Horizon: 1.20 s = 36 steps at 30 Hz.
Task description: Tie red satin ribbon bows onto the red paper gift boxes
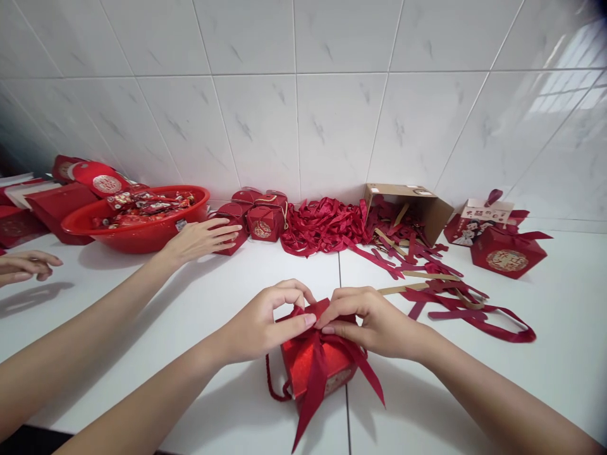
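A small red gift box (310,370) sits on the white counter in front of me, with a dark red ribbon (317,385) tied over its top and tails hanging down the front. My left hand (263,322) and my right hand (367,319) meet above the box. Both pinch the ribbon at the knot with thumb and fingers closed. A red cord handle (271,382) loops out from the box's left side.
Another person's hand (199,240) reaches to small red boxes (258,218) by a red basin of sweets (137,218); a further hand (23,265) shows at the left edge. A ribbon pile (322,224), an open carton (408,205), loose ribbons (455,303) and finished boxes (507,249) lie beyond.
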Tool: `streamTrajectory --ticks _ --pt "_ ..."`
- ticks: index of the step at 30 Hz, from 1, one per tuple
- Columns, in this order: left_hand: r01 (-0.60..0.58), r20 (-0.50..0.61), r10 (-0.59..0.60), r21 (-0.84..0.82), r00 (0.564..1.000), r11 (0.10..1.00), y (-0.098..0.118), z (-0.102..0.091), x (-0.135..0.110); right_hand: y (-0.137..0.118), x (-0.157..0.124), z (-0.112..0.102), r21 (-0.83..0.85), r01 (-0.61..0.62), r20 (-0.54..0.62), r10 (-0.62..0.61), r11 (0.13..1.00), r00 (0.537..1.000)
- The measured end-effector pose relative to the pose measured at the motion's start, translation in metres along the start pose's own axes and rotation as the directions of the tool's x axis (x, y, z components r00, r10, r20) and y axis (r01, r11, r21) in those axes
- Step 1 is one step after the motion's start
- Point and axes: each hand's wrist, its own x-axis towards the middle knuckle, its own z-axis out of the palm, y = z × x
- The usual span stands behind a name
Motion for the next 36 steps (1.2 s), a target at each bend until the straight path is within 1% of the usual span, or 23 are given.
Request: streamTrajectory --ticks 3,7,11,13,15,17,19,22,25,28,32,36 --pt "-0.005 -0.07 0.021 0.23 0.997 0.973 0.0 0.001 -0.002 0.002 -0.002 0.0 -0.005 0.009 0.003 -0.009 1.0 1.0" --pt "-0.04 -0.111 0.105 0.474 0.988 0.88 0.0 0.0 -0.005 0.004 -0.003 0.002 -0.009 -0.006 0.023 0.007 1.0 1.0" --pt "-0.089 -0.154 0.237 0.63 0.959 0.772 0.003 0.0 -0.008 0.004 -0.004 0.003 -0.011 -0.028 0.034 0.029 1.0 0.999" --pt "-0.102 -0.176 0.277 0.645 0.945 0.758 0.004 0.001 -0.008 0.003 -0.004 0.003 -0.019 -0.027 0.038 0.028 0.999 0.999" --pt "-0.109 -0.195 0.265 0.576 0.944 0.81 0.003 0.004 -0.008 0.0 -0.005 0.001 -0.028 -0.016 0.031 0.017 0.999 0.999" --pt "-0.108 -0.211 0.211 0.416 0.954 0.903 0.001 0.008 -0.007 -0.004 -0.006 -0.002 -0.018 -0.027 0.021 0.028 0.999 0.999" --pt "-0.095 -0.222 0.148 0.23 0.964 0.968 0.0 0.012 -0.006 -0.007 -0.008 -0.006 0.011 -0.069 0.023 0.069 0.998 0.997" --pt "-0.053 -0.228 0.063 0.049 0.972 0.997 -0.003 0.017 -0.005 -0.008 -0.01 -0.011 0.052 -0.136 0.022 0.135 0.989 0.991" --pt "0.013 -0.231 -0.018 -0.026 0.973 1.0 -0.004 0.022 -0.004 -0.005 -0.01 -0.011 0.076 -0.169 -0.043 0.172 0.983 0.984" --pt "0.065 -0.231 -0.075 -0.051 0.97 0.997 -0.005 0.026 -0.003 -0.001 -0.009 -0.007 0.11 -0.169 -0.145 0.184 0.979 0.972" --pt "0.076 -0.261 -0.098 -0.092 0.96 0.993 -0.005 0.031 -0.002 0.003 -0.008 -0.001 0.175 -0.15 -0.284 0.196 0.973 0.938" --pt "0.061 -0.293 -0.093 -0.117 0.952 0.991 -0.007 0.035 -0.001 0.006 -0.007 0.0 0.216 -0.159 -0.334 0.225 0.964 0.915"
